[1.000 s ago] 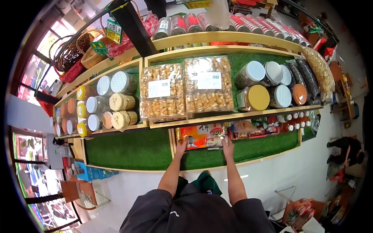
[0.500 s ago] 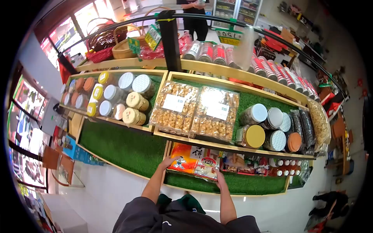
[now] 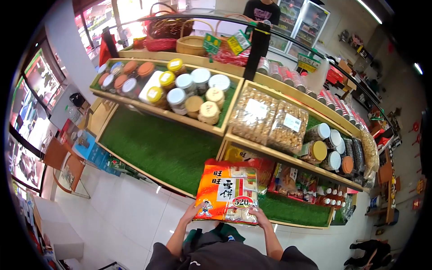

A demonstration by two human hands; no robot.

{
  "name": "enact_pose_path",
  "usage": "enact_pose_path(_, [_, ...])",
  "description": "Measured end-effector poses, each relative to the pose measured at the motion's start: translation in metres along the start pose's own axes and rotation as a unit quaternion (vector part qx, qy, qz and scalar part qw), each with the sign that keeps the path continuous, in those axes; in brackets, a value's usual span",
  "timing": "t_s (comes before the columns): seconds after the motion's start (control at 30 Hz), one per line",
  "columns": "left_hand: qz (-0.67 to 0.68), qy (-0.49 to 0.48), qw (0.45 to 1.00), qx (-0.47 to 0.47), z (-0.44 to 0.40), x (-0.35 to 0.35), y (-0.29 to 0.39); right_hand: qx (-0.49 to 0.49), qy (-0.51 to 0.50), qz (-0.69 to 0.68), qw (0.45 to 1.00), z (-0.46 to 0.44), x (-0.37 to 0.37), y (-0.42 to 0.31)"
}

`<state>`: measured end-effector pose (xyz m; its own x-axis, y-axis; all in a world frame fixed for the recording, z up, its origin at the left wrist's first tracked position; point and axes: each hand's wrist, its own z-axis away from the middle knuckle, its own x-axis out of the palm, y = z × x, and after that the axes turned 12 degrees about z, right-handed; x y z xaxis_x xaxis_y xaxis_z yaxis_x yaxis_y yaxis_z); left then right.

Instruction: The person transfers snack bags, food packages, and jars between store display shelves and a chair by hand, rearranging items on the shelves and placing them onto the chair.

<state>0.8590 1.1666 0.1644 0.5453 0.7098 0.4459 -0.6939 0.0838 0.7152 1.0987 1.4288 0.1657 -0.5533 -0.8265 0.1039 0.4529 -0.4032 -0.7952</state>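
Note:
A large orange and white bag of rice crackers (image 3: 228, 193), printed with "520", is held in front of my body at the lower shelf. My left hand (image 3: 191, 213) grips its lower left corner, fingers partly hidden behind the bag. At the lower right corner my right hand (image 3: 260, 217) is closed on the bag, thumb on the front. Behind the bag's top edge, a yellow package (image 3: 239, 154) and red packaging (image 3: 266, 170) show on the lower shelf.
Green matting (image 3: 166, 144) lines the lower shelf to the left. The upper shelf above carries lidded jars (image 3: 178, 100) and bags of brown snack pieces (image 3: 288, 123). A person (image 3: 262, 12) stands behind the display. A brown chair (image 3: 63, 157) stands at left.
Both hands have drawn the rice cracker bag out of the lower shelf toward my body, so its whole front now shows. The view has turned toward the left.

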Motion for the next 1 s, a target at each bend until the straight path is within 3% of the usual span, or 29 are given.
enact_pose_path(0.1, [0.125, 0.056, 0.989, 0.062, 0.055, -0.051, -0.026, -0.005, -0.044, 0.042, 0.998, 0.022, 0.067, -0.024])
enact_pose_path(0.27, [0.219, 0.165, 0.957, 0.097, 0.161, -0.122, -0.034, -0.022, -0.136, 0.159, 0.978, 0.028, 0.183, -0.043])
enact_pose_path(0.37, [0.26, 0.2, 0.922, 0.207, 0.215, -0.173, -0.053, -0.022, -0.199, 0.186, 0.962, 0.014, 0.26, -0.031])
enact_pose_path(0.43, [0.287, 0.249, 0.899, 0.219, 0.25, -0.209, -0.076, -0.029, -0.245, 0.257, 0.935, -0.002, 0.313, -0.021])
enact_pose_path(0.5, [0.321, 0.301, 0.867, 0.234, 0.283, -0.215, -0.078, 0.038, -0.27, 0.256, 0.928, 0.004, 0.36, -0.031])
enact_pose_path(0.53, [0.296, 0.32, 0.863, 0.254, 0.287, -0.222, -0.079, 0.03, -0.258, 0.299, 0.918, 0.014, 0.384, -0.046])
enact_pose_path(0.7, [0.382, 0.351, 0.813, 0.265, 0.305, -0.237, -0.079, 0.062, -0.373, 0.257, 0.889, -0.032, 0.437, -0.034])
enact_pose_path(0.83, [0.384, 0.413, 0.778, 0.277, 0.323, -0.298, -0.072, 0.074, -0.397, 0.298, 0.865, -0.05, 0.536, -0.032])
enact_pose_path(1.0, [0.386, 0.425, 0.775, 0.264, 0.335, -0.38, -0.032, 0.097, -0.415, 0.289, 0.857, -0.103, 0.627, -0.01])
